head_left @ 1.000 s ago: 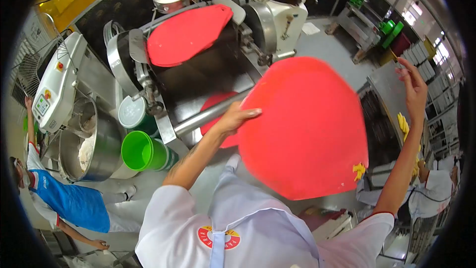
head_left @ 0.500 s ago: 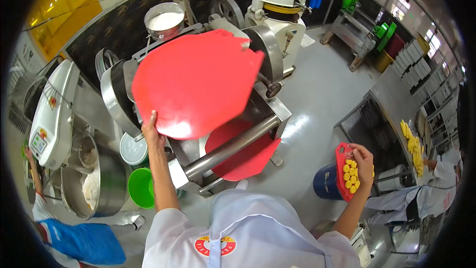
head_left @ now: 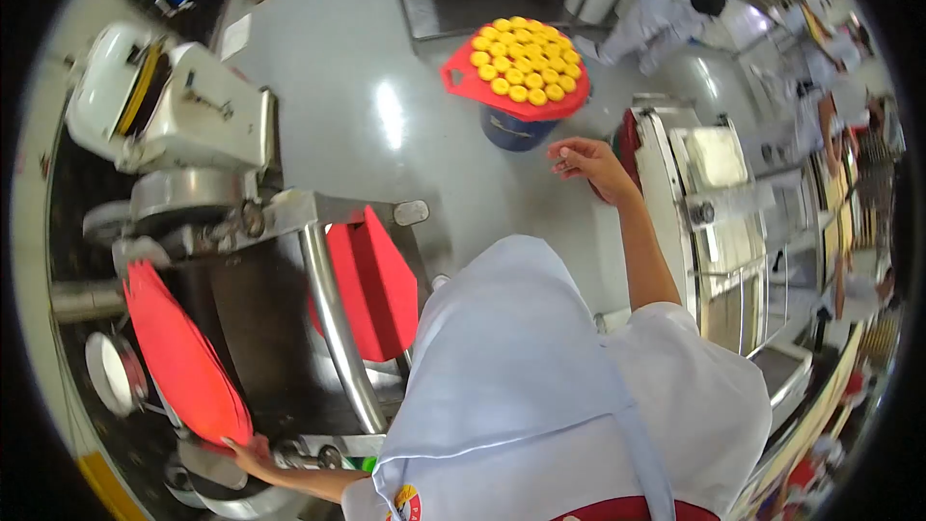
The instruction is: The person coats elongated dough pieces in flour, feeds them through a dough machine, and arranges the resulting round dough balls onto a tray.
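My left hand (head_left: 249,458) grips the near end of a stack of thin red plastic boards (head_left: 188,367), seen nearly edge-on over the roller machine. My right hand (head_left: 588,162) is in the air with loosely curled fingers apart and nothing visible in it. Just beyond it, a red board (head_left: 461,77) rests on top of a dark blue bucket (head_left: 516,130). Rows of round yellow dough pieces (head_left: 521,63) cover most of that board, leaving its left corner with the cut-out bare.
The steel roller machine (head_left: 333,328) is at my left, with another red board (head_left: 376,280) low behind its bar. A white machine (head_left: 183,101) stands beyond. On my right is a steel-framed machine (head_left: 714,203); co-workers (head_left: 666,5) stand farther off.
My view has swung right, bringing the loaded board toward the centre. The right hand has come away from that board. The left hand keeps hold of the red boards, now tilted edge-on.
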Motion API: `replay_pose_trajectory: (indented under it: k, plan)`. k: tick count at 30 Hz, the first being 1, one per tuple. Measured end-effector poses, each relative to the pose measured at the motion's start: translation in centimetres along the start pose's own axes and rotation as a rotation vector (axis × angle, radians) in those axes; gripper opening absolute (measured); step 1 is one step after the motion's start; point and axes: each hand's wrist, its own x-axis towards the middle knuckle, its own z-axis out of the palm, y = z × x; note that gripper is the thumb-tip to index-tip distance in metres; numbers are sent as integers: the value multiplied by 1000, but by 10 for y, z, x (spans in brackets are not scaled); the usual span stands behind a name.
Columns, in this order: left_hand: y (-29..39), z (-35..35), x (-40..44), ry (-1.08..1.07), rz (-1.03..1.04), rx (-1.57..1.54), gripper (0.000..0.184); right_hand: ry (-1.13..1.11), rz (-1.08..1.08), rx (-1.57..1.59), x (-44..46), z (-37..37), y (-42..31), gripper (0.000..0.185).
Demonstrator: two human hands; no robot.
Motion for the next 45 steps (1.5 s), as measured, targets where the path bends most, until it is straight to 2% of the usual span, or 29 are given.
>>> replay_pose_trajectory:
  k: [1, 2, 4, 5, 6, 7, 8, 9, 10, 13, 16, 19, 22, 25, 28, 29, 32, 35, 38, 41, 45]
  plan:
    - [22, 8, -26, 96, -148, 204, 74, 8, 42, 7, 2, -9, 9, 33]
    - [30, 24, -32, 15, -152, 297, 68, 60, 96, 32, 3, -20, 26, 32]
    - [62, 121, -100, -120, 16, 94, 53, 143, 190, 64, 3, -47, 56, 29]
    - [70, 177, -131, -263, 69, -50, 41, 165, 218, 96, 9, -58, 68, 29]
    - [87, 239, -172, -403, -10, -76, 37, 195, 247, 130, 16, -69, 78, 29]
    - [95, 298, -206, -608, -51, -41, 35, 232, 277, 166, 22, -82, 83, 29]
    - [87, 352, -222, -810, -1, 84, 32, 236, 270, 196, 29, -94, 83, 29]
    - [91, 405, -250, -991, -30, 125, 33, 243, 261, 230, 41, -105, 84, 29]
    - [99, 458, -292, -1079, -27, 74, 37, 254, 244, 258, 56, -123, 83, 28]
    - [78, 603, -349, -1286, -41, 116, 49, 290, 237, 240, 121, -174, 116, 27]
    - [57, 733, -387, -1279, -23, 230, 60, 401, 301, 158, 194, -218, 144, 26]
    - [15, 866, -397, -1163, 5, 391, 66, 511, 271, -87, 273, -263, 179, 25]
    - [-42, 982, -402, -1036, -173, 448, 67, 651, 218, -444, 351, -301, 183, 26]
    - [-50, 1034, -426, -1190, -545, 297, 65, 668, 256, -535, 439, -342, 203, 30]
    - [-51, 1061, -440, -1088, -322, 474, 64, 680, 189, -680, 521, -377, 236, 29]
    - [-39, 1061, -454, -1023, -367, 374, 61, 671, 201, -705, 541, -382, 238, 28]
    - [-25, 1056, -461, -1077, -543, 230, 54, 568, 318, -772, 587, -386, 236, 29]
    - [-30, 1058, -463, -927, -508, 310, 51, 575, 502, -791, 608, -380, 235, 30]
    - [-14, 1054, -493, -774, -261, 388, 50, 557, 545, -902, 606, -371, 225, 30]
    - [-16, 1051, -491, -758, -204, 367, 47, 675, 416, -836, 601, -366, 240, 25]
    - [-13, 1052, -486, -787, -144, 322, 45, 793, 372, -716, 597, -363, 236, 23]
